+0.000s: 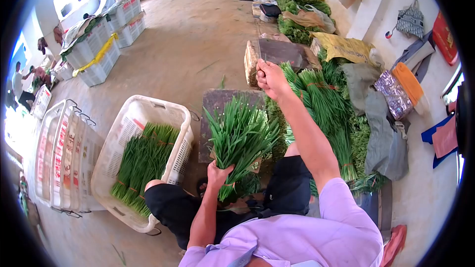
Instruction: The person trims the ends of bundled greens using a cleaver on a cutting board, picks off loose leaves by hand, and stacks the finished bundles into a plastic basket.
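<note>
A leafy green bundle (pixel 242 136) slants above a dark board (pixel 212 100), between the person's knees. The left hand (pixel 218 174) is closed around its lower stems. The right hand (pixel 270 76) is raised beyond it, fingers curled tight; whether they pinch anything cannot be told. Just left of the board, a white basket (pixel 113 155) holds banded green bunches (pixel 148 153), with stacked crates (pixel 59 163) farther left. On the right lie more tied greens (pixel 324 101), beside a grey cloth (pixel 388 143).
</note>
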Demonstrator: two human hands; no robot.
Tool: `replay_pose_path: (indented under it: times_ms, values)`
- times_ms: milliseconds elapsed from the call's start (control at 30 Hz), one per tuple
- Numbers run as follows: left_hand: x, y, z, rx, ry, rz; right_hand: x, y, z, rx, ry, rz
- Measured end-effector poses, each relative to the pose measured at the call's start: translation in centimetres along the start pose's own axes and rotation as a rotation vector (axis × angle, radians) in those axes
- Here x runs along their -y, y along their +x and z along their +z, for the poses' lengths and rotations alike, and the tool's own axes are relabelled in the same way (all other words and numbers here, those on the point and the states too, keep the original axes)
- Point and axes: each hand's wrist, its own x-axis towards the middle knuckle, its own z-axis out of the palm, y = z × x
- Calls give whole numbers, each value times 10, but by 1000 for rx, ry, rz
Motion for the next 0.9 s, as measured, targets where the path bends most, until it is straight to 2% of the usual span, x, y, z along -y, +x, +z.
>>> replay_pose_path:
  times_ms: [33,67,167,233,300,367,433,500,567,600,700,733,767,833,867,900]
  values:
    - [1,1,-1,2,-8,-1,1,-1,-6,43,6,-69]
    - [1,4,0,12,-6,4,-2,-2,-10,23,-139,-67]
    - [1,2,5,9,-51,2,-3,-21,-11,68,-320,-70]
    - [-7,0,7,-13,-46,73,3,-40,-5,135,-308,-61]
    - [-13,0,8,-19,-11,77,8,-60,4,340,-210,-86]
    - [-10,-2,8,-18,28,83,4,-63,16,320,-312,-99]
    - [-2,3,8,-14,144,119,-4,-55,16,282,-631,-138]
    - [1,3,8,-24,165,130,-14,-46,17,298,-737,-143]
    - [1,2,8,-33,187,137,-31,-42,22,332,-1037,-189]
    - [2,3,9,-37,183,137,-36,-42,25,360,-1139,-304]
    - [2,1,9,-36,196,134,-55,-42,31,354,-1201,-326]
    - [0,1,9,-33,212,134,-59,-37,31,375,-1229,-197]
    - [-1,1,9,-33,210,131,-63,-36,28,377,-1229,-194]
    - [-5,1,9,-53,236,145,-71,-37,23,327,-1074,-429]
    - [-6,2,7,-57,234,137,-77,-37,22,169,-930,-570]
    - [-10,4,6,-53,211,141,-68,-40,25,14,-669,-370]
